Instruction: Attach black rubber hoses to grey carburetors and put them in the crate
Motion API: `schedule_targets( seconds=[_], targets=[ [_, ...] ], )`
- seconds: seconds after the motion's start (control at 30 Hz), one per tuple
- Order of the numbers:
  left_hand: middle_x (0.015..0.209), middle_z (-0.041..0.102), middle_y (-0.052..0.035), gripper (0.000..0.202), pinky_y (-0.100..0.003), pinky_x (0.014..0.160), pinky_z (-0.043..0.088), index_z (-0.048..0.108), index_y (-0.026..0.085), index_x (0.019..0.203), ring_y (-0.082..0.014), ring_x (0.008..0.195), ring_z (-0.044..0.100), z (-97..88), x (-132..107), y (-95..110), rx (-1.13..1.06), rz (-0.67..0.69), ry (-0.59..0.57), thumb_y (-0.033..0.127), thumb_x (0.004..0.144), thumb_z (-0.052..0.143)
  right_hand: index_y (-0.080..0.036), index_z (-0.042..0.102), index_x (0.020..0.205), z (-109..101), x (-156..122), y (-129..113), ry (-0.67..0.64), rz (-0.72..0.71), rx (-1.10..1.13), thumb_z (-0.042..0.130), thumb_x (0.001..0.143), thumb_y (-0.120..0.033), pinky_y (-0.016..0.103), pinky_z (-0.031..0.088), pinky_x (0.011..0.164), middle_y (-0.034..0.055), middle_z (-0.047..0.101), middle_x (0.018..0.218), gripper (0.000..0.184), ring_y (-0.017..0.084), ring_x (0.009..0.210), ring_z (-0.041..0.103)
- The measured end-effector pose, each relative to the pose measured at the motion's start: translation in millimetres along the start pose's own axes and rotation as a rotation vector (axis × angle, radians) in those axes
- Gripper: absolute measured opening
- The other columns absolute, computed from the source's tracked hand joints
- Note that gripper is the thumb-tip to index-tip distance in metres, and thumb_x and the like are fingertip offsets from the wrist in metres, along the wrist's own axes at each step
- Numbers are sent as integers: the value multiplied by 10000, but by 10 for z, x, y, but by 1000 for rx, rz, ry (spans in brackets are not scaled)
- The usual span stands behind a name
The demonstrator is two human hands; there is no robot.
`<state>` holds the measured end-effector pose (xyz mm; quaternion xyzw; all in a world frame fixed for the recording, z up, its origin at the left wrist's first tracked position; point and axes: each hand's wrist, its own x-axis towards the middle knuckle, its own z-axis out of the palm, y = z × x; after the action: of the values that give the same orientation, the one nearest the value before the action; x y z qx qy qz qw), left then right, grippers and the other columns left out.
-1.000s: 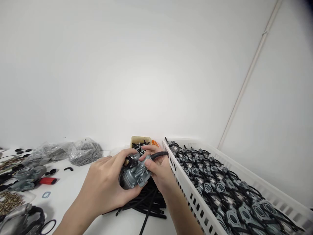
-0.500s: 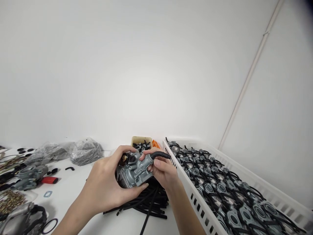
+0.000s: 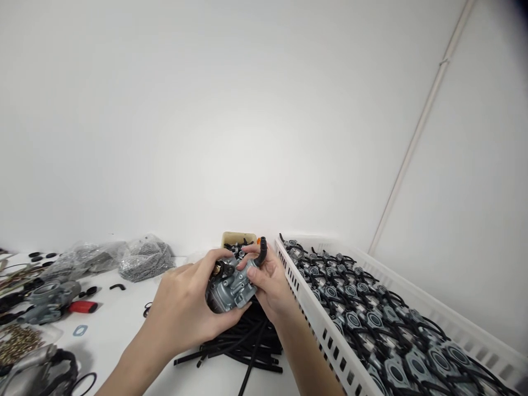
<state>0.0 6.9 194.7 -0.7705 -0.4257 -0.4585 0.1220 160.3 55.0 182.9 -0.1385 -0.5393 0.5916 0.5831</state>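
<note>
A grey metal carburetor [image 3: 230, 287] with a brass fitting is held between both hands above a pile of black rubber hoses [image 3: 243, 341]. My left hand [image 3: 185, 311] wraps round its left and underside. My right hand [image 3: 270, 286] grips its right side, fingers pinching a short black hose [image 3: 262, 252] that sticks up from the carburetor's nozzle. Both hands are closed on the part.
A white slotted crate [image 3: 330, 335] full of grey carburetors with black hoses runs along the right. A beige box [image 3: 231, 238] of black parts stands behind the hands. Bags of metal parts [image 3: 144, 257], a red-handled tool [image 3: 82, 306], loose carburetors [image 3: 47, 300] and rings lie left.
The carburetor has been turned in my hands, and the short black hose that pointed right now points upward. My hands shifted slightly right and up.
</note>
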Motion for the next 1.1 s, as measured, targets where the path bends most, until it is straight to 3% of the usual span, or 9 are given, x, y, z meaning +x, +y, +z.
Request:
schedule_targets(
  seconds=[0.13, 0.3, 0.47, 0.6, 0.73, 1.0, 1.1],
  targets=[
    [766, 696, 50, 503, -265, 541, 476, 453, 281, 1121, -168, 623, 675, 13, 1, -16, 21, 22, 0, 410, 698, 692, -195, 704, 726, -11, 3, 7, 31, 41, 34, 901, 561, -315, 195, 488, 637, -23, 680, 686, 283, 96, 652, 611],
    [797, 702, 42, 542, -260, 542, 480, 465, 290, 1126, -155, 592, 648, -51, 3, 30, -127, -123, -46, 437, 673, 725, -178, 731, 869, -74, -7, -39, -78, 72, 99, 836, 646, -441, 183, 470, 558, 43, 737, 801, 361, 95, 614, 594],
    [845, 720, 11, 555, -290, 583, 510, 463, 294, 1121, -193, 662, 677, -84, -8, 33, -182, -207, -73, 441, 663, 737, -188, 699, 827, -76, -10, -62, -106, 79, 141, 850, 648, -323, 188, 472, 565, 55, 753, 868, 270, 83, 573, 577],
    [851, 722, 1, 562, -298, 595, 520, 462, 286, 1124, -201, 670, 681, -61, -11, 19, -181, -201, -68, 450, 663, 739, -187, 666, 800, -59, -11, -47, -92, 39, 93, 850, 654, -312, 205, 468, 569, 46, 749, 849, 266, 87, 568, 567],
    [861, 717, 23, 531, -283, 587, 500, 474, 303, 1129, -173, 637, 659, -50, 0, 26, -163, -150, -61, 433, 683, 731, -213, 666, 888, -44, -19, -23, -84, -2, 56, 858, 646, -309, 220, 477, 619, 26, 745, 810, 324, 116, 653, 613],
    [867, 713, 45, 456, -253, 589, 485, 533, 329, 1096, -158, 664, 658, -51, 6, 17, -180, -88, -56, 349, 690, 739, -216, 715, 853, 4, -51, -59, -48, 24, 20, 869, 626, -335, 237, 484, 678, 3, 716, 786, 298, 134, 738, 625],
    [887, 717, 34, 567, -258, 584, 496, 482, 337, 1189, -161, 646, 661, -53, 2, 13, -182, -119, -66, 375, 686, 741, -214, 713, 839, 22, -58, -75, -42, 29, 15, 867, 628, -336, 241, 478, 668, 3, 712, 780, 289, 136, 731, 625]
  ],
)
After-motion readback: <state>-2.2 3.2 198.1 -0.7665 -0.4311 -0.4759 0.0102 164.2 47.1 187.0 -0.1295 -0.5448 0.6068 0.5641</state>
